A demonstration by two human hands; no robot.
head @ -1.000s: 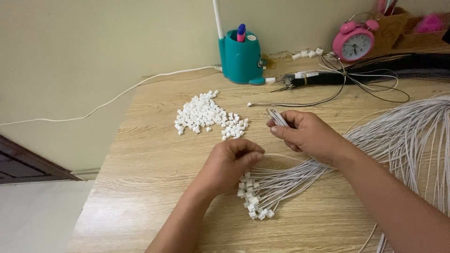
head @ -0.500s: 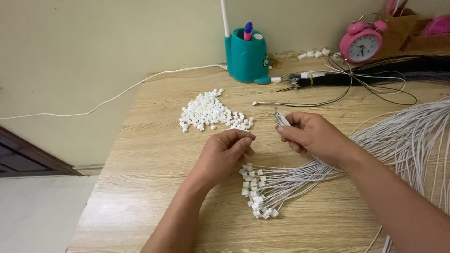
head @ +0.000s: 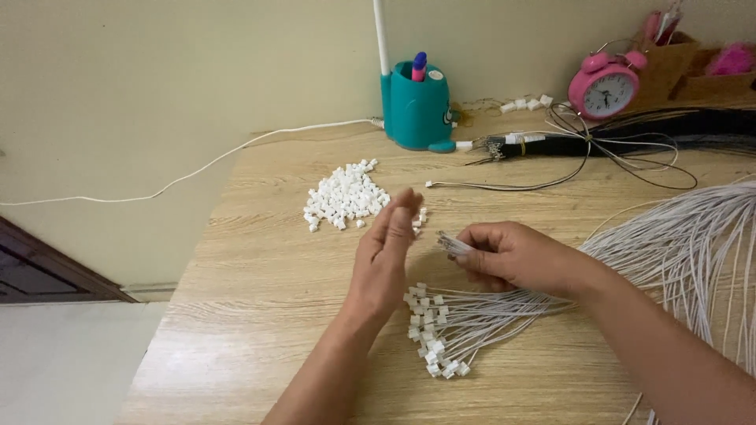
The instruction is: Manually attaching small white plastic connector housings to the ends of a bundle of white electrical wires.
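Our right hand (head: pixel 512 256) pinches a small bunch of wire ends (head: pixel 453 244) just above the counter (head: pixel 260 315). Our left hand (head: pixel 386 252) is lifted, fingers straight and loose, holding nothing, between the plug pile (head: pixel 344 197) and the finished wires (head: pixel 449 330)

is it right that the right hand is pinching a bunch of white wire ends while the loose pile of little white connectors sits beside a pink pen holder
Not quite: the pen holder is teal, as the head view shows; the pink thing is the alarm clock. The right hand does pinch wire ends, with the connector pile nearby.
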